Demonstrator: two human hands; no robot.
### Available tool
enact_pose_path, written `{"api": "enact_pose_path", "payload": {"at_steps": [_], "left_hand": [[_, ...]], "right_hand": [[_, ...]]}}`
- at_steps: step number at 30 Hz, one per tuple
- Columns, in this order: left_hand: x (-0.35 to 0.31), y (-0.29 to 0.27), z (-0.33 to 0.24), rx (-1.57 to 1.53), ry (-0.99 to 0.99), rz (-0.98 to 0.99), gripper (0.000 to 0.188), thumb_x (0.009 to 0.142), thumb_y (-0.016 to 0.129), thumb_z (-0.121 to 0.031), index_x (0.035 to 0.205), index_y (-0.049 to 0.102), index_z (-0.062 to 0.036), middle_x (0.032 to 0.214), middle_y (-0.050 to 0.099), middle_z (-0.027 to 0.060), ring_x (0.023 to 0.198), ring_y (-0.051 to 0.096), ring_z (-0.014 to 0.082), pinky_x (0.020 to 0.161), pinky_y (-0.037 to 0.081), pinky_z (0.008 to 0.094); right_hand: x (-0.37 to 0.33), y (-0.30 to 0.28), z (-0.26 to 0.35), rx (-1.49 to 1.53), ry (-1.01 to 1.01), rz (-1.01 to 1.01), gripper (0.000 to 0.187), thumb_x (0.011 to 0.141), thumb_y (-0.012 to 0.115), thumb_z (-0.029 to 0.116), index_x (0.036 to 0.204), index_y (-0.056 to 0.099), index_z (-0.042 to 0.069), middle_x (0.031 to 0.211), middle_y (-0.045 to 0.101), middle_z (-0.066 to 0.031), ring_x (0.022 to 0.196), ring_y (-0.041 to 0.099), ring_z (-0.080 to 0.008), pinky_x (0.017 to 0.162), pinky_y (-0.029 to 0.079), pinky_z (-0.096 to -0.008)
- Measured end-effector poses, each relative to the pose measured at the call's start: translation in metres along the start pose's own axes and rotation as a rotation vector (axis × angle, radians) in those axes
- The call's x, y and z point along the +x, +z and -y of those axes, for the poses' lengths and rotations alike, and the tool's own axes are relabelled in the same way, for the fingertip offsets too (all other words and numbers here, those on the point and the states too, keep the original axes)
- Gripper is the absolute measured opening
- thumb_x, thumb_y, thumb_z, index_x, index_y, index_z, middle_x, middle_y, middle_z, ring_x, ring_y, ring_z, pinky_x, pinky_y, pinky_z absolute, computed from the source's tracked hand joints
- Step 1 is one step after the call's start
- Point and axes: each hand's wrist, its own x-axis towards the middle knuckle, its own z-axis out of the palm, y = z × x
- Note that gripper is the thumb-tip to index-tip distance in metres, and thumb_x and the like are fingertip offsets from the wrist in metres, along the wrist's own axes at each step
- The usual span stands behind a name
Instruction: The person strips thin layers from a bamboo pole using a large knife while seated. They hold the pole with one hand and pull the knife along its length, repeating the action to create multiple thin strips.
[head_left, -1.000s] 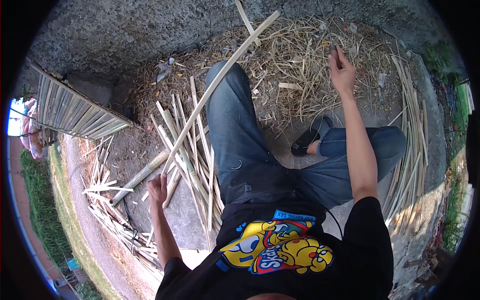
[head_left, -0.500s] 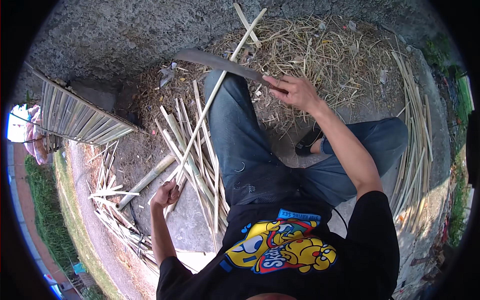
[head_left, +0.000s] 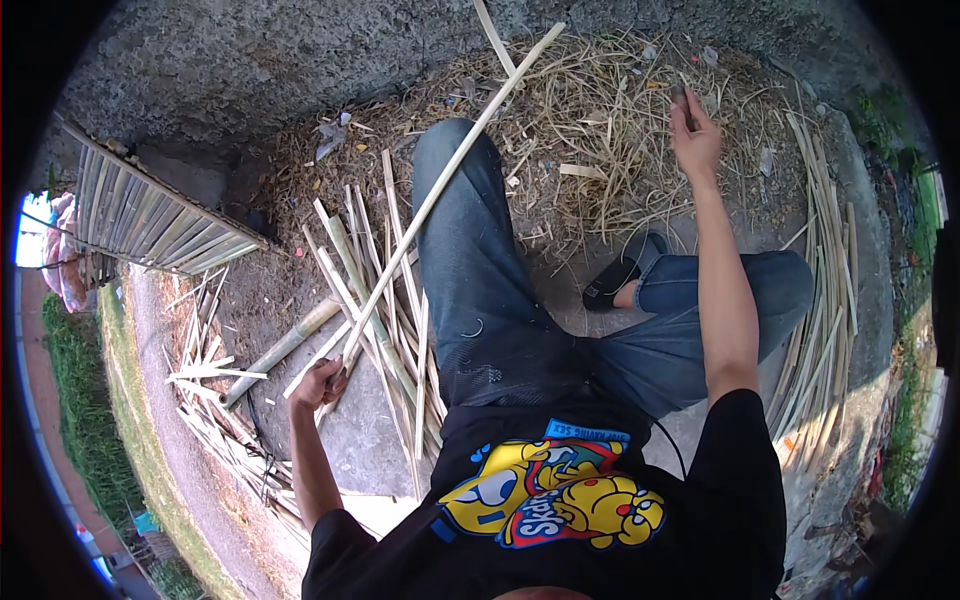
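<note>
My left hand (head_left: 318, 384) is closed around the lower end of a long pale bamboo strip (head_left: 440, 190). The strip slants up and away across my bent left knee, its far end above the straw-like shavings. Raised to the far right, my right hand (head_left: 697, 145) is closed on the machete (head_left: 682, 98). Only a short dark part of that tool shows at the fingers; its long blade cannot be made out from this angle. Beneath the held strip, several loose bamboo strips and a split pole (head_left: 375, 345) lie beside my left leg.
Curly bamboo shavings (head_left: 610, 130) cover the ground before a rough concrete wall (head_left: 250, 60). A bundle of thin strips (head_left: 820, 290) lies right of my right knee. At left are a round bamboo pole (head_left: 285, 350), a strip heap (head_left: 235, 450) and a bamboo slat panel (head_left: 160, 215).
My right hand has swung with the machete from over the strip to the far right. My left hand has shifted slightly left and nearer, and the strip's far end has moved right.
</note>
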Motion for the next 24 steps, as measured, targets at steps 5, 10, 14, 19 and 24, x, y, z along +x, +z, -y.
{"api": "enact_pose_path", "payload": {"at_steps": [5, 10, 14, 19, 24], "left_hand": [[0.021, 0.016, -0.032, -0.020, 0.041, 0.008, 0.059, 0.104, 0.050, -0.050, 0.059, 0.044, -0.0118, 0.050, 0.035, -0.0030, 0.039, 0.023, 0.0082, 0.038, 0.014, 0.0285], [0.043, 0.092, -0.109, -0.170, -0.015, 0.103, 0.060, 0.106, 0.041, -0.055, 0.060, 0.037, -0.0168, 0.050, 0.030, -0.0060, 0.038, 0.018, 0.0053, 0.033, 0.012, 0.0242], [0.063, 0.111, -0.114, -0.397, -0.087, 0.296, 0.059, 0.106, 0.039, -0.057, 0.063, 0.034, -0.0179, 0.051, 0.023, -0.0081, 0.038, 0.016, 0.0040, 0.032, 0.011, 0.0230], [0.039, 0.125, -0.127, -0.320, -0.070, 0.230, 0.061, 0.106, 0.036, -0.060, 0.061, 0.031, -0.0192, 0.051, 0.021, -0.0095, 0.036, 0.015, 0.0034, 0.030, 0.011, 0.0223], [0.031, 0.125, -0.146, -0.183, -0.021, 0.152, 0.060, 0.106, 0.036, -0.059, 0.063, 0.032, -0.0183, 0.052, 0.021, -0.0090, 0.038, 0.016, 0.0034, 0.031, 0.011, 0.0226]], "right_hand": [[-0.062, 0.062, 0.101, -0.273, -0.205, 0.408, 0.046, 0.095, 0.070, 0.027, 0.140, 0.062, 0.019, 0.090, 0.076, -0.0075, 0.074, 0.071, -0.0144, 0.066, 0.056, -0.0300], [-0.157, 0.105, 0.126, -0.252, -0.541, 0.741, 0.051, 0.093, 0.071, 0.030, 0.143, 0.059, 0.029, 0.073, 0.062, -0.0023, 0.055, 0.059, -0.0241, 0.054, 0.052, -0.0370], [-0.205, 0.114, 0.155, -0.244, -0.746, 1.008, 0.047, 0.095, 0.066, 0.040, 0.141, 0.057, 0.044, 0.071, 0.055, -0.0046, 0.053, 0.061, -0.0252, 0.050, 0.053, -0.0390], [-0.139, 0.096, 0.119, -0.404, -0.746, 0.888, 0.046, 0.097, 0.062, 0.043, 0.143, 0.054, 0.045, 0.071, 0.053, -0.0024, 0.056, 0.059, -0.0201, 0.049, 0.051, -0.0346], [-0.111, 0.097, 0.106, -0.437, -0.831, 0.827, 0.049, 0.094, 0.064, 0.044, 0.141, 0.054, 0.049, 0.068, 0.050, -0.0008, 0.055, 0.056, -0.0187, 0.048, 0.050, -0.0337]]}}
